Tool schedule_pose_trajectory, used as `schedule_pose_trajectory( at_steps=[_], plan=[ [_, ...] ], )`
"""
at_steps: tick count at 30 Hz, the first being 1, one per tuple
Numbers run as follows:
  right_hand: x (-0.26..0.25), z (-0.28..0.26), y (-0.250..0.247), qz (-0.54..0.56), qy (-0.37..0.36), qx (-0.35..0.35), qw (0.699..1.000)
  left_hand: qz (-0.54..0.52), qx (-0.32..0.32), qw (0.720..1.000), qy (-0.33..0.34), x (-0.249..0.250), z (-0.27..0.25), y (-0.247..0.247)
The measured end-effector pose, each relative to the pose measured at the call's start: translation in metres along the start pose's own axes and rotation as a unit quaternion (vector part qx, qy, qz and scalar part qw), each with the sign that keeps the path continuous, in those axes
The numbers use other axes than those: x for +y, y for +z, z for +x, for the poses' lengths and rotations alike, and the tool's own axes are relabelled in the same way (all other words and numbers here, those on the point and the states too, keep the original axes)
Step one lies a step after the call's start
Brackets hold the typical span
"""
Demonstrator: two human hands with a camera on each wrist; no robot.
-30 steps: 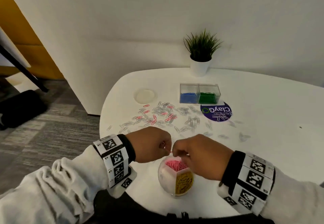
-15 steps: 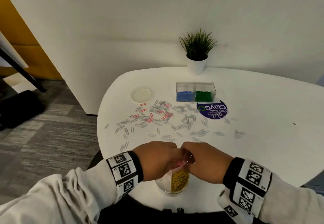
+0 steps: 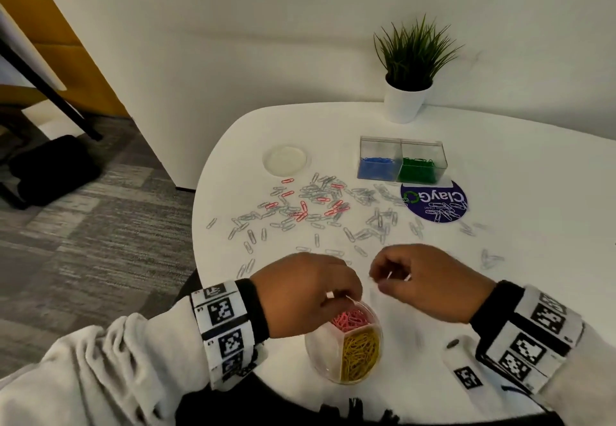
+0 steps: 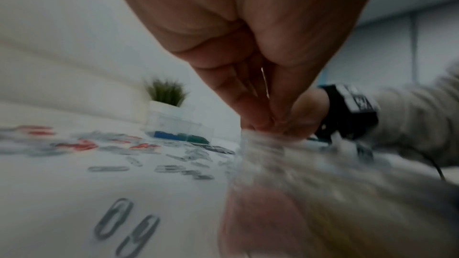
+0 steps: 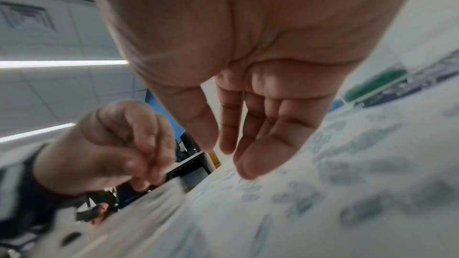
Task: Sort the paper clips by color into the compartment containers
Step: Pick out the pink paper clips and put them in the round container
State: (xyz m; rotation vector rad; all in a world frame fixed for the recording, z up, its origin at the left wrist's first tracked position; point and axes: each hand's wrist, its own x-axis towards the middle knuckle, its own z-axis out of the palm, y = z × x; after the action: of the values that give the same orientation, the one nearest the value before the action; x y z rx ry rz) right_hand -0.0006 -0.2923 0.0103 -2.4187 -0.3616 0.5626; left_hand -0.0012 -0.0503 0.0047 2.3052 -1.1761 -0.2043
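Over the round tub (image 3: 343, 347) at the near worktop (image 3: 500, 172) edge, the left hand (image 3: 305, 295) pinched its fingers together above the pink section, contents untellable; the right hand (image 3: 430, 280), relaxed and empty, sat nearer the loose clips (image 3: 313, 205), which lay ahead, pink ones farther left.

The head view looks down and forward over the round white table (image 3: 500, 192) from above its near edge. The left wrist view sits low beside the tabletop, facing the potted plant (image 4: 165, 93). The right wrist view tilts up toward the ceiling. All three share the clear box (image 3: 401, 159) at the table's far side.
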Motion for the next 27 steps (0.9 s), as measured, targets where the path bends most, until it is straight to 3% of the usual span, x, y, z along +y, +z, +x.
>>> schedule_pose_trajectory(
  at_steps=[4, 7, 9, 16, 21, 27],
  plan=[
    [0.002, 0.06, -0.018, -0.101, -0.024, 0.068, 0.992, 0.017, 0.101, 0.986, -0.129, -0.047, 0.009, -0.029],
    [0.004, 0.11, -0.02, -0.16, -0.027, 0.083, 0.983, 0.133, 0.044, 0.96, -0.243, -0.09, 0.019, -0.047],
    [0.008, 0.136, -0.021, -0.193, -0.016, 0.066, 0.979, 0.157, 0.01, 0.946, -0.283, -0.11, 0.024, -0.052],
    [0.014, 0.154, -0.027, -0.234, -0.018, 0.047, 0.971, 0.173, -0.035, 0.941, -0.289, -0.134, 0.027, -0.046],
    [0.026, 0.152, -0.037, -0.241, 0.007, 0.053, 0.969, 0.188, -0.029, 0.923, -0.336, -0.142, 0.025, -0.049],
    [0.026, 0.151, -0.045, -0.246, 0.017, 0.056, 0.968, 0.133, 0.011, 0.949, -0.287, -0.129, 0.04, -0.044]
  ],
)
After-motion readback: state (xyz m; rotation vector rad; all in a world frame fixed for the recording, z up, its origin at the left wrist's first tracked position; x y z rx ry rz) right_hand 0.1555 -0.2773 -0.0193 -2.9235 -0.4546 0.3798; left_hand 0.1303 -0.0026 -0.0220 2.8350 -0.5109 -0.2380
